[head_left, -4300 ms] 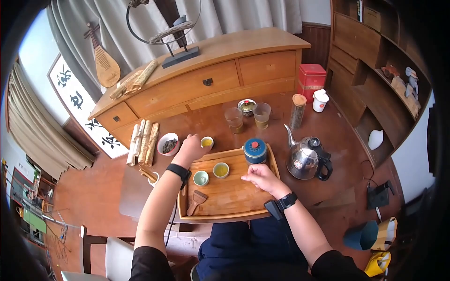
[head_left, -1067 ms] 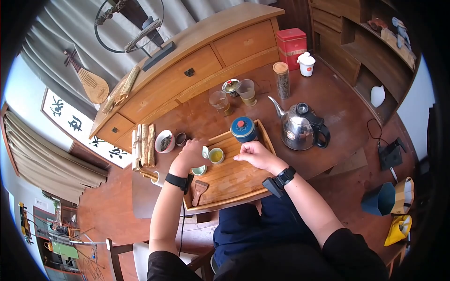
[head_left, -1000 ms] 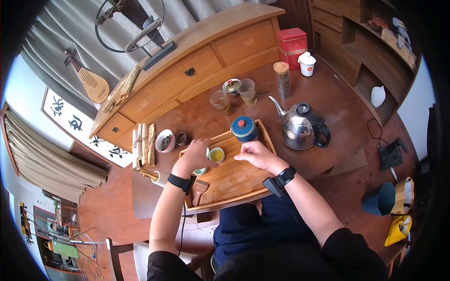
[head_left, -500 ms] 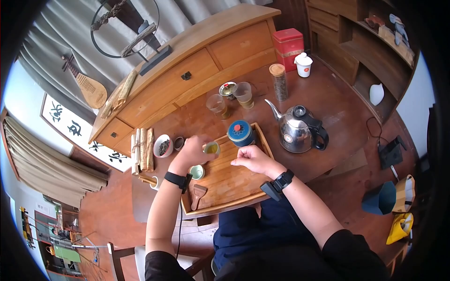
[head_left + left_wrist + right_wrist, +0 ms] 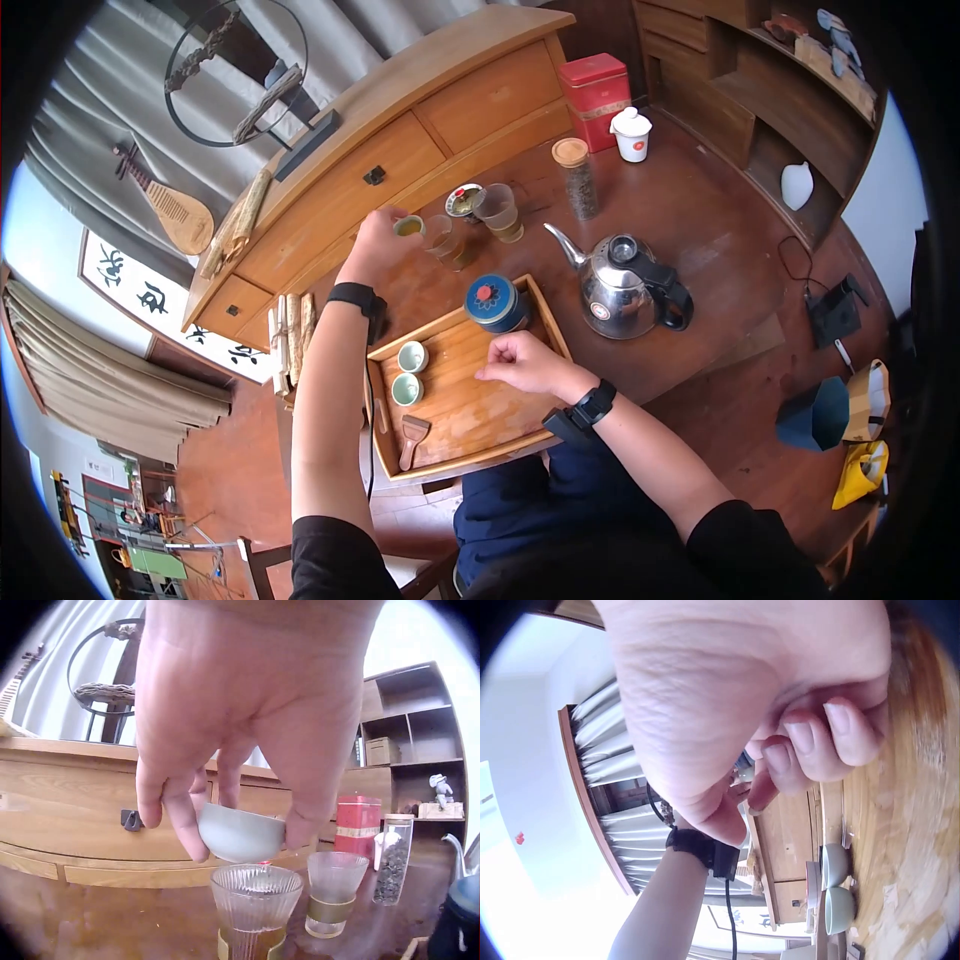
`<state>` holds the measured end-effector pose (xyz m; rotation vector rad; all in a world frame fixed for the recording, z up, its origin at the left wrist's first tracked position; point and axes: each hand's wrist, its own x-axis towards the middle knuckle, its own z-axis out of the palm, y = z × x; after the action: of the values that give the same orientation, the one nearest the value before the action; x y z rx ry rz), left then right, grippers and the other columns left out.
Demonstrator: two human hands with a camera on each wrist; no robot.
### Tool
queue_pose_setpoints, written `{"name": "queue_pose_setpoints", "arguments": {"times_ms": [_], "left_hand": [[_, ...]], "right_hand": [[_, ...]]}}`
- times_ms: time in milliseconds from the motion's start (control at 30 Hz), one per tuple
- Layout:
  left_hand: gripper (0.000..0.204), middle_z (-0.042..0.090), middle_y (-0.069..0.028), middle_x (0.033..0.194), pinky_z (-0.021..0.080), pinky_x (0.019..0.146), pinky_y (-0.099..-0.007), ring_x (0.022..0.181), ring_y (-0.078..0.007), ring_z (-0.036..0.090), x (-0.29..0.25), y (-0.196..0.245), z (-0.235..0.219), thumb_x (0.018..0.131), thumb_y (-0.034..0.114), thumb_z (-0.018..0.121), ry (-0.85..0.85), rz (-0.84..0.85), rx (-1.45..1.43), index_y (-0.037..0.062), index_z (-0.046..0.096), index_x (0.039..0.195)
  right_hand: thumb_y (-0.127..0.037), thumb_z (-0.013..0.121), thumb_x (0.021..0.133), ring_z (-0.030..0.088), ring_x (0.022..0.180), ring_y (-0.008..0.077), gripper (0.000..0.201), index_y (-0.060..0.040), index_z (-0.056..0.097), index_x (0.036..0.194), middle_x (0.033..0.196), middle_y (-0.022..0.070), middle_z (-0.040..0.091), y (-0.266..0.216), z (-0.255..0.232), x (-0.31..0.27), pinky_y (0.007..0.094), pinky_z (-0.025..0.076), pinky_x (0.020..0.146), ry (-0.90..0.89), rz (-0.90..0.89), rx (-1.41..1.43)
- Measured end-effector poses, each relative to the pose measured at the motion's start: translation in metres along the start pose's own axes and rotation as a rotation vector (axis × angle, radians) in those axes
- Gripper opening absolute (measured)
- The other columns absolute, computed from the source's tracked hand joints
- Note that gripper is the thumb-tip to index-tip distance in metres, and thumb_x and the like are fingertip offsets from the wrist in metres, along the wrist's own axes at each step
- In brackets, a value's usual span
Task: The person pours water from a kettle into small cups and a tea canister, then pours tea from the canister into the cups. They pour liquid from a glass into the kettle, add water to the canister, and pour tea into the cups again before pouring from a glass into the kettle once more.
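The nearer glass (image 5: 445, 244) stands just right of the cup (image 5: 408, 227) in the left hand (image 5: 379, 243), blocking a low sideways pass. Between glass and tray (image 5: 470, 425), open desk (image 5: 415, 290) leads toward the kettle (image 5: 615, 290).

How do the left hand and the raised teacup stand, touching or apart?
Touching: the left wrist view shows the left hand gripping the pale teacup between thumb and fingers.

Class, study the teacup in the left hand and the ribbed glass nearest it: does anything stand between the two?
Nothing visible does. The left hand holds the teacup close to the ribbed glass, and the second glass stands beyond, to the right, not between them.
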<state>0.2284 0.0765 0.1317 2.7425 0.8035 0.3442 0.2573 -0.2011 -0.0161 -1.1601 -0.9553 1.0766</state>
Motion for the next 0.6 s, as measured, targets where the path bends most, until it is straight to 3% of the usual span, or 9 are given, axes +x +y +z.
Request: {"name": "queue_pose_setpoints", "arguments": {"times_ms": [167, 233, 600], "left_hand": [[0.054, 0.072, -0.0195, 0.103, 0.054, 0.090, -0.0383, 0.099, -0.0318, 0.069, 0.025, -0.004, 0.018, 0.069, 0.024, 0.081, -0.008, 0.026, 0.094, -0.0019, 0.067, 0.114], [0.054, 0.062, -0.0257, 0.116, 0.051, 0.096, -0.0408, 0.109, -0.0377, 0.062, 0.027, 0.002, 0.021, 0.067, 0.024, 0.082, -0.071, -0.022, 0.097, -0.0014, 0.068, 0.112], [0.052, 0.060, -0.0202, 0.115, 0.051, 0.095, -0.0428, 0.108, -0.0386, 0.061, 0.028, 0.005, 0.027, 0.066, 0.023, 0.080, -0.002, 0.075, 0.269, 0.0015, 0.068, 0.112]], "right_hand": [[-0.021, 0.079, 0.084, 0.049, 0.060, 0.0050, 0.026, -0.0057, 0.060, 0.074, 0.065, -0.0021, 0.057, -0.001, 0.000, 0.000, 0.0243, 0.039, 0.055, -0.004, 0.010, -0.002], [-0.021, 0.079, 0.083, 0.050, 0.061, 0.0060, 0.026, -0.0053, 0.060, 0.074, 0.066, -0.0013, 0.057, -0.005, 0.000, -0.001, 0.0250, 0.039, 0.055, -0.012, 0.000, -0.024], [-0.022, 0.079, 0.082, 0.052, 0.062, 0.0075, 0.027, -0.0045, 0.060, 0.075, 0.067, 0.0004, 0.059, -0.004, 0.000, 0.000, 0.0255, 0.041, 0.057, -0.022, 0.002, -0.042]]}}
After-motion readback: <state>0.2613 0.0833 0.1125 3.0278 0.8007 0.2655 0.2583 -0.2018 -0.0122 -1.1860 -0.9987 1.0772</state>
